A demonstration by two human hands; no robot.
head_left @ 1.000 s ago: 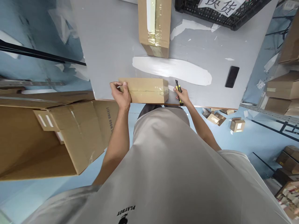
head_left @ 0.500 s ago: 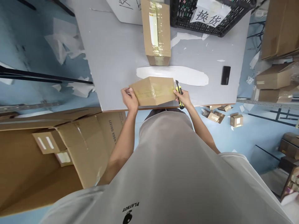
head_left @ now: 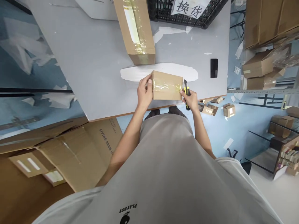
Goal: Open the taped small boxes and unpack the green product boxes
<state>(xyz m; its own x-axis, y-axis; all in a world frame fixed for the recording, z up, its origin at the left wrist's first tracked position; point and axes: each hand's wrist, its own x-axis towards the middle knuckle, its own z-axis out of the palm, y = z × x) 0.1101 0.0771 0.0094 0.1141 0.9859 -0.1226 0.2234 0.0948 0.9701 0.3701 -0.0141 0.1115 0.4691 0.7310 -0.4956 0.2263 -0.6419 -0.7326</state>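
Note:
A small taped cardboard box (head_left: 167, 86) is held between my two hands near the front edge of the table. My left hand (head_left: 144, 93) grips its left end, fingers closed against the side. At the right end, my right hand (head_left: 190, 99) pinches the box's edge while also holding a black and yellow utility knife (head_left: 187, 96). The knife's dark tip points away from me. Clear and yellowish tape runs across the box's upper face.
On the grey table (head_left: 93, 68) lie a longer taped box (head_left: 137, 34), a white strip (head_left: 158, 71) and a phone (head_left: 214, 68). A black crate (head_left: 163, 12) bears a handwritten sign. A large open carton (head_left: 77, 152) stands at left; small boxes (head_left: 229, 110) lie on the floor.
The box has turned, so a different taped face shows and its left end is nearer the middle. My left hand moved right with it. The view has swung slightly.

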